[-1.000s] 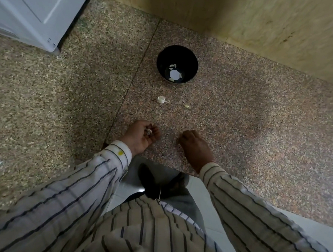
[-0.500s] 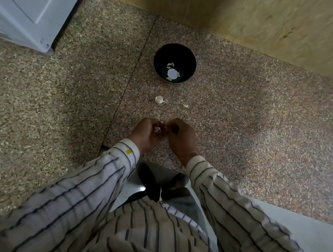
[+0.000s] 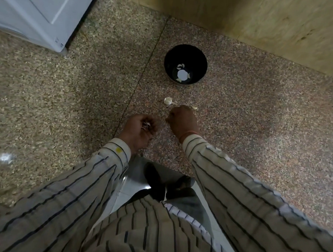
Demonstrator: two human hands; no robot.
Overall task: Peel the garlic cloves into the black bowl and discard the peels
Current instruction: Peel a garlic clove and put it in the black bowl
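Your left hand [image 3: 140, 130] is curled, knuckles up, around some pale garlic [image 3: 145, 125] that peeks out between thumb and fingers. Your right hand [image 3: 183, 121] is also curled, reaching forward just above the bench [image 3: 258, 121]; its fingers point down and whether they pinch anything cannot be told. Just beyond that hand's knuckles lie a garlic clove [image 3: 168, 101] with a thin tail and a small peel scrap [image 3: 194, 108], both loose on the speckled stone. Further ahead, near the wall [image 3: 273, 21], stands the black bowl [image 3: 185, 63], with a few peeled white pieces [image 3: 181, 66] in its bottom. A white appliance [image 3: 38, 11] sits at the far left. Your striped sleeves [image 3: 245, 187] fill the lower part of the view.
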